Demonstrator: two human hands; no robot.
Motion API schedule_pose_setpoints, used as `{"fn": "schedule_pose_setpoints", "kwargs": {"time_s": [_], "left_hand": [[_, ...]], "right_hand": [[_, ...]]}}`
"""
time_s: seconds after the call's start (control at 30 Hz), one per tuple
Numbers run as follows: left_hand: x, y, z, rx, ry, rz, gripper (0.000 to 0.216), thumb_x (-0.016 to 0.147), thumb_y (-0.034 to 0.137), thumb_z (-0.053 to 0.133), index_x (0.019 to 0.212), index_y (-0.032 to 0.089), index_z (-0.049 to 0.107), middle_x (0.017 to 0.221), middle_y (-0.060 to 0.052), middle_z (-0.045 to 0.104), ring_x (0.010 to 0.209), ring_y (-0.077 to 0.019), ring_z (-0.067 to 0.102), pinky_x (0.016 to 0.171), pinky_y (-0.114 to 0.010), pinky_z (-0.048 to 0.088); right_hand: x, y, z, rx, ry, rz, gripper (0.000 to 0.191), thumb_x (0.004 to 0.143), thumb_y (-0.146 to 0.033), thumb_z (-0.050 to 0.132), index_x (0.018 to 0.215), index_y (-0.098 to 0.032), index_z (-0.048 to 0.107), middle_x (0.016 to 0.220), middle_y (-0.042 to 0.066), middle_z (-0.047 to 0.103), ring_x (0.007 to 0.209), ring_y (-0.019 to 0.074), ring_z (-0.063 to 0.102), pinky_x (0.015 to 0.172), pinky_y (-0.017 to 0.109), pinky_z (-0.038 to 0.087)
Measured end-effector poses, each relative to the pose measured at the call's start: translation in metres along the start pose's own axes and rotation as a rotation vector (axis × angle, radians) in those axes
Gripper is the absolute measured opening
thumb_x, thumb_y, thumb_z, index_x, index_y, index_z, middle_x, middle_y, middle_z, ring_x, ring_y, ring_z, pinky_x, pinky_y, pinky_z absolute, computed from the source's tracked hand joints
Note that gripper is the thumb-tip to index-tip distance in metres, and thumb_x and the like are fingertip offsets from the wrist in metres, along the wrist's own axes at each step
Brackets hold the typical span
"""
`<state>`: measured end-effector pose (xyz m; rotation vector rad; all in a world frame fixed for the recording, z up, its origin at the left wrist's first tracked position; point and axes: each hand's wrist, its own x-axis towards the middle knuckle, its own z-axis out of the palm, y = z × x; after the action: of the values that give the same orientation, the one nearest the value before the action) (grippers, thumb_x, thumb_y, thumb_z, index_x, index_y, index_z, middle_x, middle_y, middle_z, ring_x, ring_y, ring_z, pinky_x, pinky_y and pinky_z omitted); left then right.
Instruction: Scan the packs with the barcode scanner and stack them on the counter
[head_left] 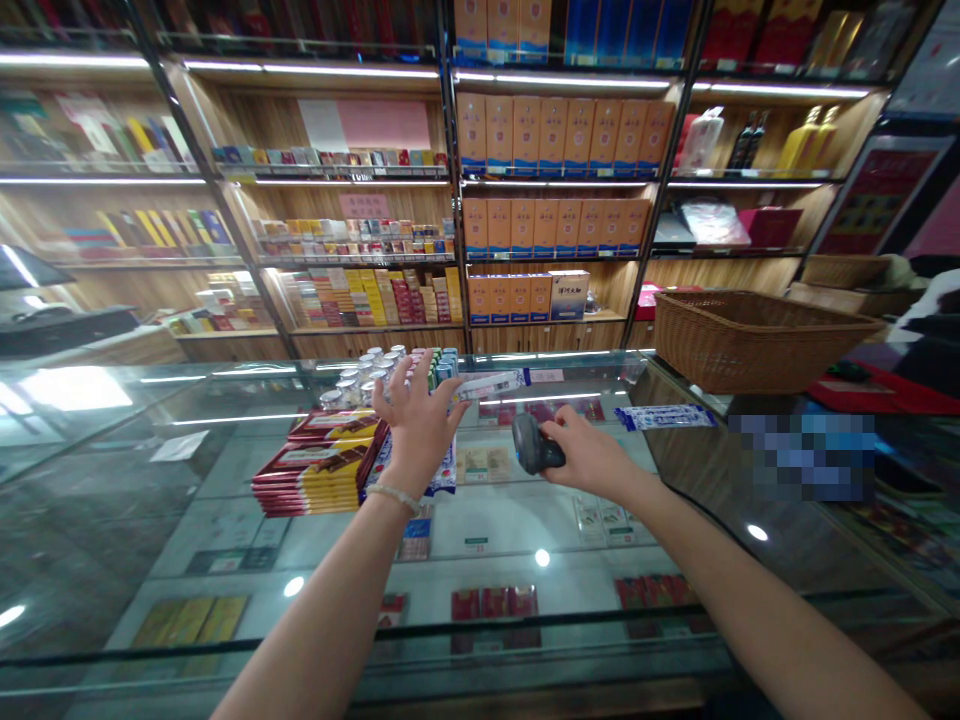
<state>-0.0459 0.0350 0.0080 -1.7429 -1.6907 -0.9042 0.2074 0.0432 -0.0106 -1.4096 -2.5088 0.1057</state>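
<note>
My left hand has its thumb and index finger closed at the left end of a slim white-and-blue packet, with the other fingers raised and spread. Printing that looks like a barcode shows on the packet. In my right hand is a dark handheld barcode scanner, its head pointing left toward the packet. Below my left hand, red-and-yellow chocolate wafer packs are stacked on the glass counter. Blue-and-white packets lie partly hidden under that wrist.
Several cans stand behind the stacked packs. More blue packets lie on the right of the counter, near a wicker basket. The scanner's cable runs rightward. Lit shelves with boxes line the back.
</note>
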Motion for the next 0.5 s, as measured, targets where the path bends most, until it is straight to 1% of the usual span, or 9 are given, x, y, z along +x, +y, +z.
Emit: {"fn": "schedule_pose_setpoints", "kwargs": {"time_s": [0.13, 0.27, 0.4, 0.5], "left_hand": [[0.0, -0.001, 0.001, -0.004, -0.003, 0.006, 0.022, 0.09, 0.039, 0.069, 0.11, 0.031, 0.076, 0.162, -0.009, 0.046, 0.151, -0.0407, 0.033, 0.119, -0.071, 0.013], [0.0, -0.001, 0.001, 0.004, -0.016, 0.002, 0.024, 0.09, 0.04, 0.068, 0.111, 0.031, 0.076, 0.162, -0.01, 0.046, 0.151, -0.0405, 0.032, 0.119, -0.07, 0.013], [0.0, -0.002, 0.001, 0.011, -0.018, 0.008, 0.025, 0.091, 0.041, 0.067, 0.112, 0.031, 0.075, 0.162, -0.01, 0.046, 0.151, -0.0402, 0.032, 0.119, -0.07, 0.012], [-0.001, -0.003, 0.003, 0.014, -0.01, 0.016, 0.024, 0.091, 0.042, 0.067, 0.111, 0.032, 0.075, 0.162, -0.009, 0.046, 0.151, -0.0395, 0.032, 0.12, -0.069, 0.011]], "right_hand": [[0.0, -0.002, 0.002, -0.027, 0.011, 0.014, 0.042, 0.08, -0.033, 0.073, 0.118, -0.02, 0.065, 0.133, 0.015, 0.054, 0.118, 0.0326, 0.059, 0.088, 0.041, 0.054], [0.001, -0.002, 0.008, -0.047, 0.035, 0.006, 0.044, 0.079, -0.032, 0.073, 0.121, -0.021, 0.064, 0.146, 0.016, 0.05, 0.129, 0.0355, 0.052, 0.098, 0.047, 0.053], [0.003, 0.002, 0.013, -0.033, 0.027, -0.002, 0.047, 0.08, -0.035, 0.074, 0.123, -0.02, 0.064, 0.161, 0.018, 0.038, 0.147, 0.0386, 0.035, 0.112, 0.057, 0.044], [0.004, 0.005, 0.016, -0.004, -0.021, 0.007, 0.053, 0.08, -0.038, 0.076, 0.127, -0.019, 0.061, 0.168, 0.019, 0.028, 0.155, 0.0416, 0.02, 0.116, 0.064, 0.037]]}}
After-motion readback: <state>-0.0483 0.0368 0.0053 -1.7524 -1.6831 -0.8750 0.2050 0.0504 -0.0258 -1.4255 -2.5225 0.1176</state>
